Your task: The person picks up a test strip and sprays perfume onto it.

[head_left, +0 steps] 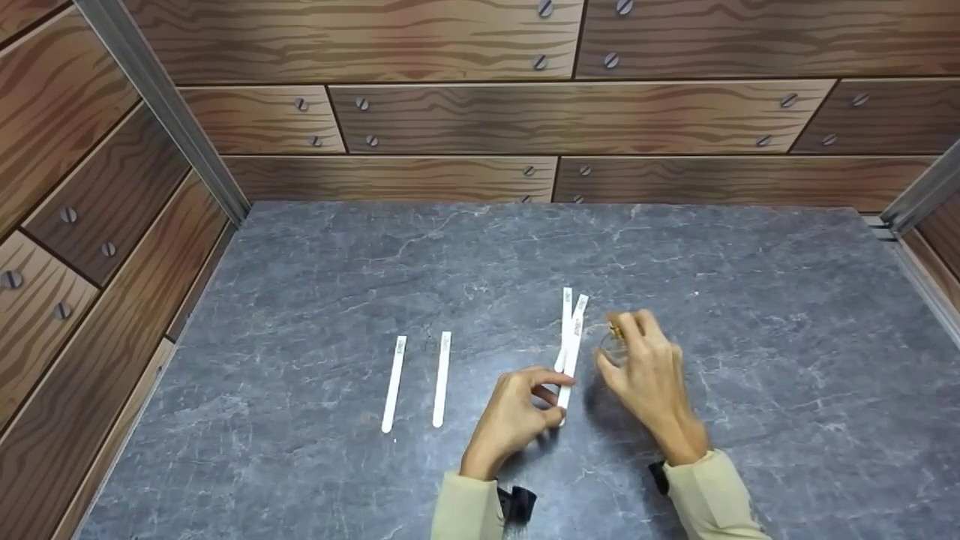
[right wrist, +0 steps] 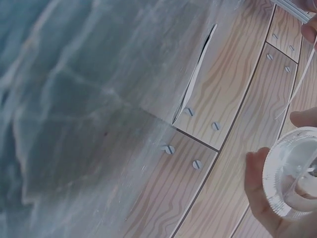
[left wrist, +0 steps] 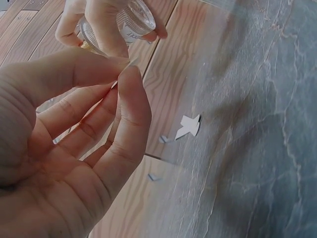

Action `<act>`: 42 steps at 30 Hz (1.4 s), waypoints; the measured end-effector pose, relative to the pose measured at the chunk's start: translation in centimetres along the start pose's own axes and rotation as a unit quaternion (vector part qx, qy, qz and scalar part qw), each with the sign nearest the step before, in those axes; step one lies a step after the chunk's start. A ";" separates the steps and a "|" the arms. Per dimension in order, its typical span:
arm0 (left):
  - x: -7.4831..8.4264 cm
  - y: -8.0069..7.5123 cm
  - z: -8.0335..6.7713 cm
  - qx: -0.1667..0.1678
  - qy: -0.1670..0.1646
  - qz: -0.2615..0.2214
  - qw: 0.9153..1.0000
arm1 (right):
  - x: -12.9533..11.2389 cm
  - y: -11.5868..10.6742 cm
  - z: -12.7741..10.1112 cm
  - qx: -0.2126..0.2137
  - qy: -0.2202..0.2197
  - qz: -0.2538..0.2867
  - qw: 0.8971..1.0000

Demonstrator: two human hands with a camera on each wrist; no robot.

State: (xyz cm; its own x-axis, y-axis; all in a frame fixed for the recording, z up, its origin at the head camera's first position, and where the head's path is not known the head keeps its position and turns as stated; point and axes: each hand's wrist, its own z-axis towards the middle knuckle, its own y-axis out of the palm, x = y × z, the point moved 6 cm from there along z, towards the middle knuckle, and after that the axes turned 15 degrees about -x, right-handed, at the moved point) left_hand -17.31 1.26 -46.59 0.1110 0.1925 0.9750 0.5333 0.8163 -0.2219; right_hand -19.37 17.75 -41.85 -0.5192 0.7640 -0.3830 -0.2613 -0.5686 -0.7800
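My left hand point(head_left: 514, 409) pinches a narrow white paper strip point(head_left: 571, 356) near its lower end, between thumb and fingers. Small print marks the strip's upper end. Beyond it, two more white strips point(head_left: 566, 304) lie crossed on the table, partly covered by the held one in the head view. To the right, my right hand point(head_left: 649, 367) grips a small clear bottle with ribbed sides point(left wrist: 138, 17) and a gold-coloured part point(head_left: 616, 331). In the right wrist view the bottle's round ribbed end point(right wrist: 273, 183) shows between the fingers. The bottle is close beside the strip.
Two separate white strips point(head_left: 394, 384) lie left of my hands, side by side on the grey marbled table point(head_left: 300, 300). Wood-patterned panels point(head_left: 450, 116) stand behind the table and along its left. A metal post point(head_left: 165, 112) rises at the back left corner.
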 end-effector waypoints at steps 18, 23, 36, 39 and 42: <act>0.2 0.0 0.0 -0.002 -0.001 0.000 1.000 | 0.1 -0.1 0.1 0.017 0.014 0.011 1.000; 0.1 0.0 -0.1 -0.004 -0.002 -0.005 1.000 | -0.1 0.0 0.2 0.015 0.009 0.008 1.000; 0.4 -0.1 0.1 -0.003 0.003 0.007 1.000 | -0.2 -0.2 0.4 0.019 0.002 0.004 1.000; 0.3 -0.1 0.1 -0.004 0.001 0.001 1.000 | -0.3 -0.1 0.4 0.016 0.002 0.006 1.000; 0.2 -0.1 0.0 -0.008 -0.003 -0.006 1.000 | -0.3 0.0 0.5 0.014 0.001 0.011 1.000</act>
State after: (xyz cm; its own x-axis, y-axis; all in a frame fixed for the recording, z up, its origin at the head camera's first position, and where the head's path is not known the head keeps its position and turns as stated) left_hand -17.33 1.21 -46.36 0.1001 0.1851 0.9776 0.5474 0.8102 -0.2094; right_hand -19.58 17.35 -41.48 -0.5228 0.7525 -0.4005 -0.2734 -0.5931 -0.7573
